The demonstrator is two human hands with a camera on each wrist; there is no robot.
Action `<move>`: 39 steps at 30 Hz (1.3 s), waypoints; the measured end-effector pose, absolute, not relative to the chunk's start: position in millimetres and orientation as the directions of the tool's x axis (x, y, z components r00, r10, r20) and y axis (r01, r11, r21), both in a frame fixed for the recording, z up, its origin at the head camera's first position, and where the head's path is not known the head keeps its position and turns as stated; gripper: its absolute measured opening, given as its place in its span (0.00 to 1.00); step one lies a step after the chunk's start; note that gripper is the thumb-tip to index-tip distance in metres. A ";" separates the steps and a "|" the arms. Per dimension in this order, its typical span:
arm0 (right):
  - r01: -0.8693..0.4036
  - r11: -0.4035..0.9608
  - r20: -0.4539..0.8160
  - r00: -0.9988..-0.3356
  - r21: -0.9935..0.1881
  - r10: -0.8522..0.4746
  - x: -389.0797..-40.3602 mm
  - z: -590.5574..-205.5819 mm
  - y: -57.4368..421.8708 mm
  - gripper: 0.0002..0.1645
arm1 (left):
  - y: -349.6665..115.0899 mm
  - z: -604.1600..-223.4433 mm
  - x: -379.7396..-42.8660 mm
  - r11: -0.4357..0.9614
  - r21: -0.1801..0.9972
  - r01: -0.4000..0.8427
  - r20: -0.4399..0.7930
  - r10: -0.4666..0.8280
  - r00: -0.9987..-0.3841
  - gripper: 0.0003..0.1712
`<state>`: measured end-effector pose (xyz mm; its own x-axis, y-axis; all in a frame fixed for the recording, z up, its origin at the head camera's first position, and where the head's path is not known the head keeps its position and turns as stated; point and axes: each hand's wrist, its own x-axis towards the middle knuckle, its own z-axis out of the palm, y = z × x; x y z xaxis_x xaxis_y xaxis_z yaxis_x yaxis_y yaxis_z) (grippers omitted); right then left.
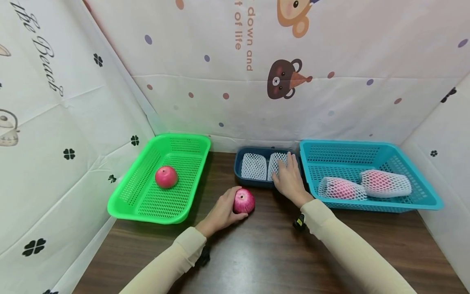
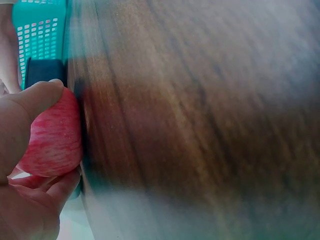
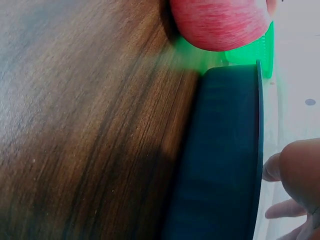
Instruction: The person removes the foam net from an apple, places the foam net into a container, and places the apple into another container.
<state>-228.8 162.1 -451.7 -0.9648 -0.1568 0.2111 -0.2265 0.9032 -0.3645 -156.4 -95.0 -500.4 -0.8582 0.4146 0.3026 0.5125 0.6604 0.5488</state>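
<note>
A red apple (image 1: 244,201) is gripped by my left hand (image 1: 221,210), thumb on the near side and fingers round the far side. In the left wrist view the same apple (image 2: 55,135) sits close over the wooden table. My right hand (image 1: 290,181) reaches into the right part of a dark blue divided box (image 1: 253,183), its fingers fairly straight over white foam fruit nets (image 1: 275,159). More white foam nets (image 1: 254,166) lie in the left part. In the right wrist view the box wall (image 3: 225,150) hides the right fingertips.
At left a green basket (image 1: 147,219) holds another red apple (image 1: 166,177). A light blue basket (image 1: 341,145) at right, close beside the dark box, has two net-wrapped apples (image 1: 380,182) in it. A printed white cloth (image 1: 227,110) hangs behind the brown wooden table (image 1: 238,261).
</note>
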 end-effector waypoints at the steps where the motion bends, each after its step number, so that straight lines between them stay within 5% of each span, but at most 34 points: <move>1: -0.237 0.902 0.219 -0.962 -0.360 -0.165 -228.5 -451.8 162.1 0.33 | -94.9 -500.0 -156.3 0.659 0.549 0.514 0.305 0.415 -0.857 0.50; 19: -0.237 0.905 0.053 -0.971 -0.353 -0.234 -226.8 -452.1 163.6 0.40 | -92.0 -491.6 -154.4 0.704 0.519 0.485 0.273 0.401 -0.874 0.50; 39: -0.259 0.891 0.125 -0.966 -0.373 -0.228 -222.8 -454.5 165.6 0.39 | -68.9 -453.8 -156.9 0.855 0.291 0.430 0.096 0.421 -0.902 0.47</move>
